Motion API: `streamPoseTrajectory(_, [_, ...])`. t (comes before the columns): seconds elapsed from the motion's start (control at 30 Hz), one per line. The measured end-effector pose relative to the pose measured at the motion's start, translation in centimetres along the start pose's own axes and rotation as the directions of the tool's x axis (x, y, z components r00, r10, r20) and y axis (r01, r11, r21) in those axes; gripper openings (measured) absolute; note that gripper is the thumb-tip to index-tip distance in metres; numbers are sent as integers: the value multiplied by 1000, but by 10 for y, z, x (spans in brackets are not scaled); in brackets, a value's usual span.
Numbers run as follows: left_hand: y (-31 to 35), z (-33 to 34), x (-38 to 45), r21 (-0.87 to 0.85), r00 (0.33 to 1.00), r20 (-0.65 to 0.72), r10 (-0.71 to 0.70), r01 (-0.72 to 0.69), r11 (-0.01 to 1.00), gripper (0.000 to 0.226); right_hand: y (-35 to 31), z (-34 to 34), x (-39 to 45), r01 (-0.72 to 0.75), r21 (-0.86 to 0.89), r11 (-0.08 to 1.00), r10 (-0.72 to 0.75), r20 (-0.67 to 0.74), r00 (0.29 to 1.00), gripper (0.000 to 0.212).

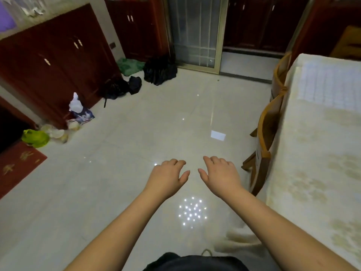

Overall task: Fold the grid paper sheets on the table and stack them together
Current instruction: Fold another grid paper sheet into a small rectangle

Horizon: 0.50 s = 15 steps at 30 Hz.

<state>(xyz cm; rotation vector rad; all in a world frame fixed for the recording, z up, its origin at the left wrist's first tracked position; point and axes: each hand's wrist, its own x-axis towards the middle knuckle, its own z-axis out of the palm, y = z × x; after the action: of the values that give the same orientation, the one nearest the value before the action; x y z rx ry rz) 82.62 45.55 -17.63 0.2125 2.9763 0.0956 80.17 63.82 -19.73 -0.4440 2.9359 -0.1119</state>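
Note:
A grid paper sheet (pixel 330 87) lies flat on the table (pixel 312 163) at the far right, on a cream patterned cloth. My left hand (pixel 169 176) and my right hand (pixel 220 174) are stretched out side by side over the tiled floor, left of the table. Both hands are palm down with loosely curled fingers and hold nothing. Neither hand touches the table or the paper.
Two wooden chairs (pixel 267 133) are tucked against the table's left side. Dark red cabinets (pixel 58 61) line the left wall, with black bags (pixel 159 70), a green bag (pixel 35 138) and clutter at their foot. A glass door (pixel 195 32) stands ahead.

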Motion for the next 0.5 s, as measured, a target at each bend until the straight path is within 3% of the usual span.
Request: streamPoseTrajectory(0.5, [-59,-12,233,-47,977,-9,211,-211,976,49,35,-23,197,-191,6,982,191,16,982,54])
